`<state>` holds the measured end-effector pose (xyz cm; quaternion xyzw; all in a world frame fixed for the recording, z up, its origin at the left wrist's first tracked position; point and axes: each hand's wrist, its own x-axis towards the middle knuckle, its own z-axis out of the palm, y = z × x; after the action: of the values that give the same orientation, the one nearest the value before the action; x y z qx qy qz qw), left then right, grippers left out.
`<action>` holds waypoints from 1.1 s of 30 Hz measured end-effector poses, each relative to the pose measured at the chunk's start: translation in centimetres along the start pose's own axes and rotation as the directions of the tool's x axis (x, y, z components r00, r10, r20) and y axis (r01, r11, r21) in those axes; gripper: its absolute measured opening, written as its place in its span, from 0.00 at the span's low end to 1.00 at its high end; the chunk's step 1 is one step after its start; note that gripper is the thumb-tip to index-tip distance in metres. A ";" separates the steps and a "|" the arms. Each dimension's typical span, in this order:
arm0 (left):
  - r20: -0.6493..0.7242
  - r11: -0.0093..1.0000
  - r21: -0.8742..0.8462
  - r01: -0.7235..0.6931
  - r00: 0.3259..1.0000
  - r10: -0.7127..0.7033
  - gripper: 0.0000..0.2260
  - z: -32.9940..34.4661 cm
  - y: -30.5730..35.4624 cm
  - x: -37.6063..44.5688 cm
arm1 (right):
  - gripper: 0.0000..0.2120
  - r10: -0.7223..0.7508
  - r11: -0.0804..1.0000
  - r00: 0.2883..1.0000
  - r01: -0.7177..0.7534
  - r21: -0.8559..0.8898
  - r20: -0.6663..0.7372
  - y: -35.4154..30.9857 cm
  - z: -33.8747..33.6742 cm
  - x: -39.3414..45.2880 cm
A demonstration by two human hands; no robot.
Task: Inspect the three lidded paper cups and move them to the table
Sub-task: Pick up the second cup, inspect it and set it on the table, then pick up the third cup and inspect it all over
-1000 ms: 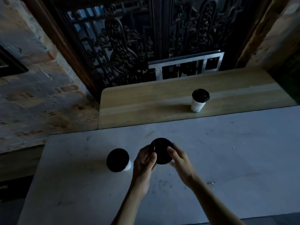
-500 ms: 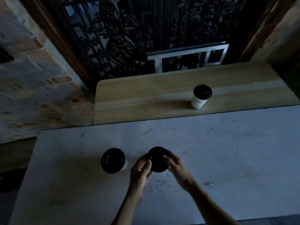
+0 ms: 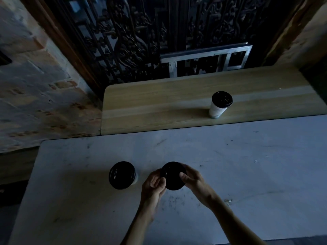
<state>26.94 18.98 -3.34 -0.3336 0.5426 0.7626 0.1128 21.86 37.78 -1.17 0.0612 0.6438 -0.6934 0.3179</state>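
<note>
Three white paper cups with black lids are in view. One cup [image 3: 173, 175] is over the grey table [image 3: 230, 174], seen from above so mostly its lid shows. My left hand [image 3: 154, 186] grips its left side and my right hand [image 3: 192, 179] grips its right side, thumb on the lid rim. A second cup [image 3: 122, 175] stands on the table just left of my hands. The third cup [image 3: 220, 104] stands upright on the wooden bench top [image 3: 159, 103] beyond the table.
A dark carved wooden screen [image 3: 141, 41] and a metal frame [image 3: 207, 57] rise behind the bench. Brick flooring [image 3: 35, 94] lies to the left, below the table's left edge. Small scuffs and a crumb [image 3: 228, 200] mark the table near my right arm.
The view has tilted slightly; the held cup and both hands sit lower and nearer me on the table. My left hand has slid down its side. The other two cups stayed put.
</note>
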 end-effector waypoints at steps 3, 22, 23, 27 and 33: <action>-0.017 1.000 -0.006 -0.013 1.000 0.013 0.11 0.2 0.4 -0.2 | 0.24 -0.012 1.000 1.000 0.012 -0.005 -0.011 -0.1 0.0 0.0; 0.046 0.965 0.171 -0.200 0.980 0.195 0.32 0.5 2.2 -1.8 | 0.31 -0.081 0.976 0.994 0.064 -0.207 -0.074 -1.1 0.4 -1.0; 0.058 0.948 0.236 -0.214 0.977 0.206 0.32 0.5 2.4 -2.0 | 0.33 -0.084 0.968 0.992 0.059 -0.246 -0.093 -1.3 0.4 -1.1; 0.110 0.759 0.549 -0.351 0.930 0.351 0.33 0.9 3.6 -2.4 | 0.40 -0.204 0.863 0.968 0.110 -0.494 -0.142 -2.3 -0.1 -1.6; 0.281 0.361 0.792 -0.493 0.818 0.502 0.35 2.4 6.5 -2.0 | 0.40 -0.355 0.657 0.927 0.154 -0.738 -0.123 -4.2 -1.4 -1.4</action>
<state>24.01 18.99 3.28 -0.0612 0.9134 0.4019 0.0201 20.31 39.50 2.83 -0.0700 0.8997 -0.4110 0.1294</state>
